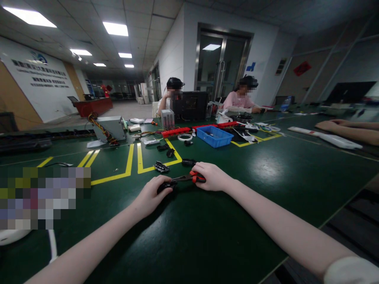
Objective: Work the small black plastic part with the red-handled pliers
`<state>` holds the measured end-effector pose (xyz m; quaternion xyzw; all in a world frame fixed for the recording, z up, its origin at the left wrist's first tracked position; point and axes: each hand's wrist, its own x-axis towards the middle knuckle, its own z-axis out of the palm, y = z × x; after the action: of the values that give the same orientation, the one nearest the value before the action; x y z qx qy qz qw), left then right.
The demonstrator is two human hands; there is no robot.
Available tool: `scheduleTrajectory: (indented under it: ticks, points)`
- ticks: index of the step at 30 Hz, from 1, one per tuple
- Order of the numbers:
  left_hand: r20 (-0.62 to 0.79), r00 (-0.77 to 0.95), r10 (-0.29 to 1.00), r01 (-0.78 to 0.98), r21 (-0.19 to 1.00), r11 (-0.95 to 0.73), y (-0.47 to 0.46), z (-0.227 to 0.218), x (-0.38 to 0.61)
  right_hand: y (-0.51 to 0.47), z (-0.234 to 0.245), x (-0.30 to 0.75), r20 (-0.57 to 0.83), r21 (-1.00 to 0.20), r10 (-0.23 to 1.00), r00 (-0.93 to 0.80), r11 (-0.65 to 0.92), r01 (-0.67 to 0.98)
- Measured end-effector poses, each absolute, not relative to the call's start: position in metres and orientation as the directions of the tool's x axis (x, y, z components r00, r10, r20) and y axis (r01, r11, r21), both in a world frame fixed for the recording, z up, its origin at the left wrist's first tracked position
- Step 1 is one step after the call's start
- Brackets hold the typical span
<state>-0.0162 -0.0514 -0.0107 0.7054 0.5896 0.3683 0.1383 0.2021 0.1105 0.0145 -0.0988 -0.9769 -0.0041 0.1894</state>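
Note:
My right hand (211, 176) is closed round the red and black handles of long-nose pliers (186, 178). Their metal jaws point left and reach a small black plastic part (169, 185). My left hand (156, 191) grips that part against the green table, its fingers covering much of it; whether the jaws are clamped on it I cannot tell. Just beyond my right fingers lies a dark cylindrical piece (188, 162). A black part with silvery edges (161, 167) rests a little past my left hand, near more black pieces (169, 152).
A blue bin (214, 136) stands past my hands on the green table (237, 244), marked with yellow tape. Farther back are a power supply with wires (111, 128) and a black monitor (191, 105). Two people sit opposite; another person's arms (349, 129) lie at right.

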Motion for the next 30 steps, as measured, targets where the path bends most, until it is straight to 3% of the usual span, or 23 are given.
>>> scheduleTrajectory:
  ticks: [11, 16, 30]
  points:
    - [0.383, 0.033, 0.923, 0.697, 0.653, -0.296, -0.0548, -0.0025, -0.0118, 0.1079, 0.0182, 0.2051, 0.326, -0.116, 0.212, -0.921, 0.976, 0.184]
    - [0.404, 0.052, 0.913, 0.691, 0.645, -0.325, -0.0541, -0.0027, -0.0109, 0.1063, 0.0197, 0.2058, 0.305, -0.096, 0.223, -0.926, 0.974, 0.203]
    - [0.225, 0.024, 0.974, 0.69, 0.701, -0.179, -0.0546, -0.0014, -0.0071, 0.11, 0.0196, 0.2086, 0.323, -0.01, 0.19, -0.927, 0.98, 0.198]
